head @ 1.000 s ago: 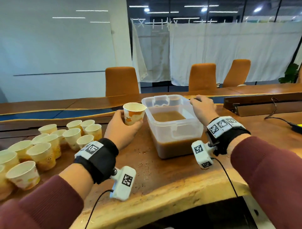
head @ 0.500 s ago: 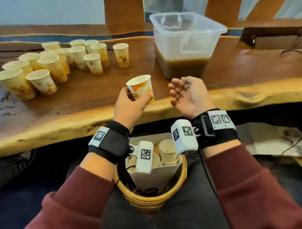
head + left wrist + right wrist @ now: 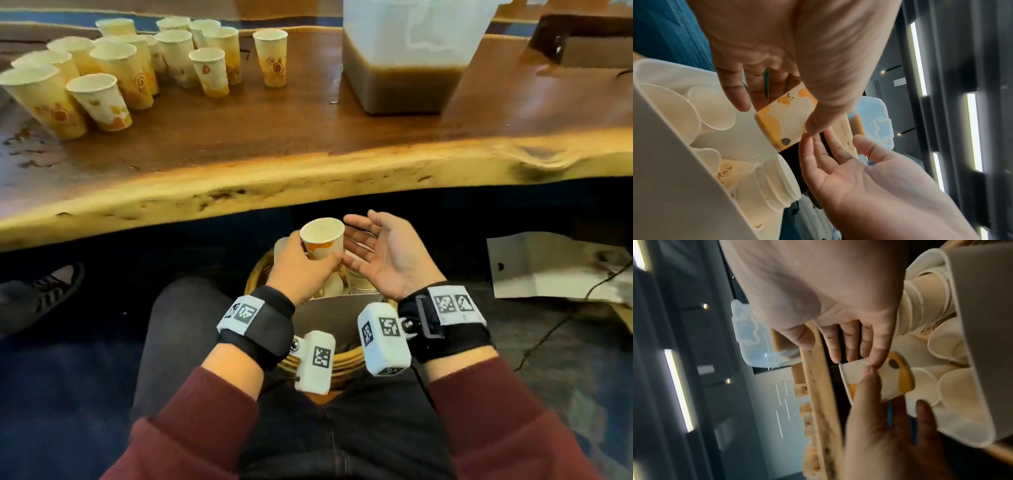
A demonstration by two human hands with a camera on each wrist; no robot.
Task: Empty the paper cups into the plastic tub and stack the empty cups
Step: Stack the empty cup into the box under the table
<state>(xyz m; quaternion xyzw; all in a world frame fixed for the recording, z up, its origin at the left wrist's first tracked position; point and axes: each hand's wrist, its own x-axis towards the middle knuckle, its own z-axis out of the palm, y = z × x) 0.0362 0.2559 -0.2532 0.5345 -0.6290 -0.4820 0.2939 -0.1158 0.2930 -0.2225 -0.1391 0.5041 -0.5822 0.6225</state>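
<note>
My left hand (image 3: 303, 262) grips an empty paper cup (image 3: 322, 238) with orange print, upright, below the table edge and over a woven basket (image 3: 259, 270) on my lap. The basket holds a white liner with loose empty cups and a stack of empty cups (image 3: 777, 183). My right hand (image 3: 375, 251) lies open, palm up, right beside the cup, its fingertips touching my left thumb. On the table stands the clear plastic tub (image 3: 407, 61), part full of brown liquid. Several paper cups (image 3: 137, 65) cluster at the table's left. The left wrist view shows the cup (image 3: 789, 120) pinched.
The thick wooden table edge (image 3: 308, 178) runs just above my hands. A dark box (image 3: 582, 37) sits on the table at the far right. On the floor lie white paper (image 3: 548, 270) with a cable to the right and someone's shoe (image 3: 51, 291) to the left.
My left hand carried the cup from beside the tub down over the table edge to the basket. My right hand left the tub and came down open beside it.
</note>
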